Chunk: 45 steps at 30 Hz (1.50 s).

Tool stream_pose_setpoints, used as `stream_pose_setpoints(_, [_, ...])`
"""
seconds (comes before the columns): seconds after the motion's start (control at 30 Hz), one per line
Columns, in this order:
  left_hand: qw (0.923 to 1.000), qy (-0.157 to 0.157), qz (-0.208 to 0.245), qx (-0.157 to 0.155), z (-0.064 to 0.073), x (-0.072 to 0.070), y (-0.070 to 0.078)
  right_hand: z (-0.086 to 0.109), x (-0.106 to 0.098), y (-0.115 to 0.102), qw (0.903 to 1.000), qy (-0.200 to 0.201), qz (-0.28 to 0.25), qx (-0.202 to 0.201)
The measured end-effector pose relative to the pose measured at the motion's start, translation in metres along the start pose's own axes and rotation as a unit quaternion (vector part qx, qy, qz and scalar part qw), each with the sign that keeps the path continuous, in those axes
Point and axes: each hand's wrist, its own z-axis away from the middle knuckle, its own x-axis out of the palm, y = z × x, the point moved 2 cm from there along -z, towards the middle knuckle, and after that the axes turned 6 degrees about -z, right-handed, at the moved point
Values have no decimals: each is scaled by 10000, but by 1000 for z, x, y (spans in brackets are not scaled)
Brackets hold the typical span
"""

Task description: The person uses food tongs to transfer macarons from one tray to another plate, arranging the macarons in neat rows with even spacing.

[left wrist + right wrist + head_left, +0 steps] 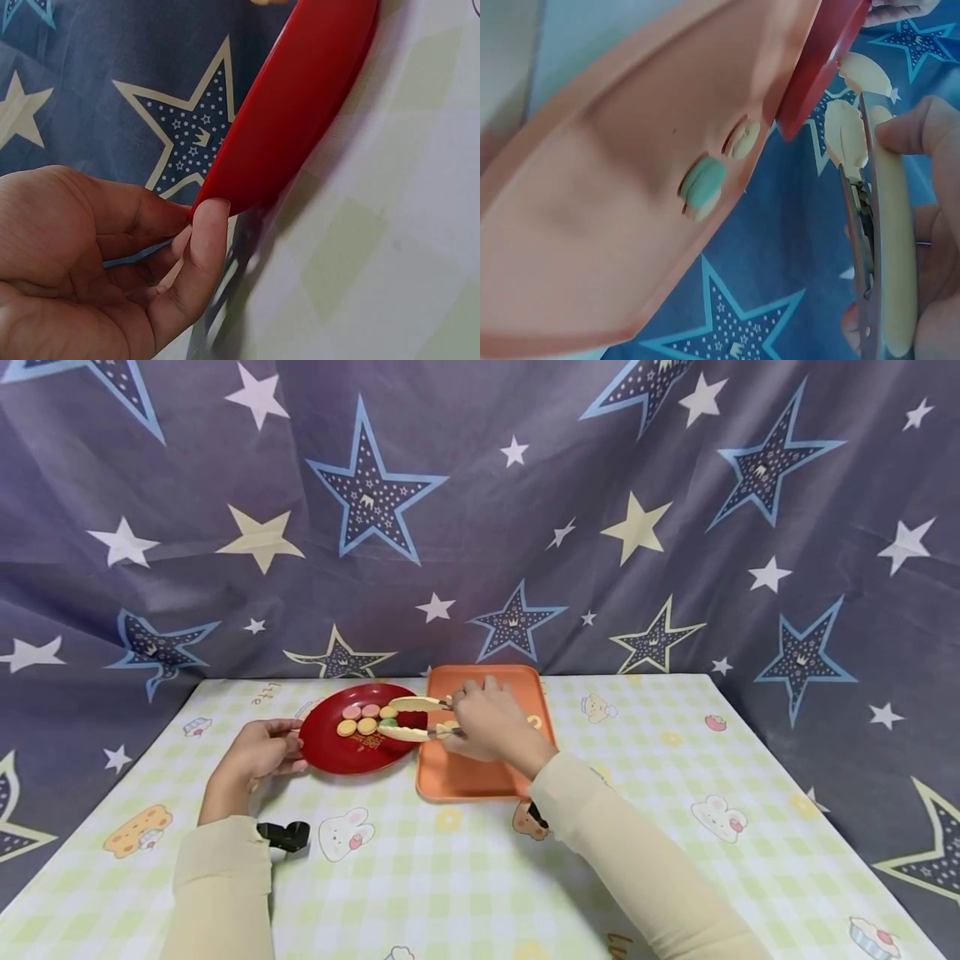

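My left hand [258, 756] pinches the left rim of a red plate [330, 762] between thumb and fingers, as the left wrist view also shows. Pink macarons [352, 713], yellow macarons [347, 727] and a green macaron [387, 723] sit on the plate. My right hand [491, 722] grips tongs with cream-coloured handles and tips [408, 735]. Their two tips stand apart over the plate's right side, with the green macaron by the lower tip. In the right wrist view, the tongs [892, 247] reach past the plate's edge.
An orange tray [472, 787] lies right of the plate, partly under my right hand. It bears another green macaron [705, 182] and a pale yellow macaron [742, 138]. A checked cloth [420, 893] covers the table, and a star-patterned curtain [480, 527] hangs behind.
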Motion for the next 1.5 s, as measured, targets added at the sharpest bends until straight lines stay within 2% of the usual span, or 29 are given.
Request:
stream_pose_setpoints(0.3, [9999, 45, -26, -113, 0, 2, -4, 30, -4, 23, 9990, 388, -201, 15])
stream_pose_setpoints(0.7, [10000, -22, -54, -30, 1, 2, -4, 66, -1, 63, 9959, 775, -383, 266])
stream_pose_setpoints(1.13, [10000, -17, -58, -12, 2, 2, 0, 87, 7, 85, 9962, 736, -240, 406])
stream_pose_setpoints(1.4, [10000, 9, -79, -18, 2, 2, 0, 92, 16, 92, 9971, 585, -230, 438])
stream_pose_setpoints(1.5, [9999, -25, -70, 74, 2, 2, 0, 92, 18, 93, 9972, 584, -191, 420])
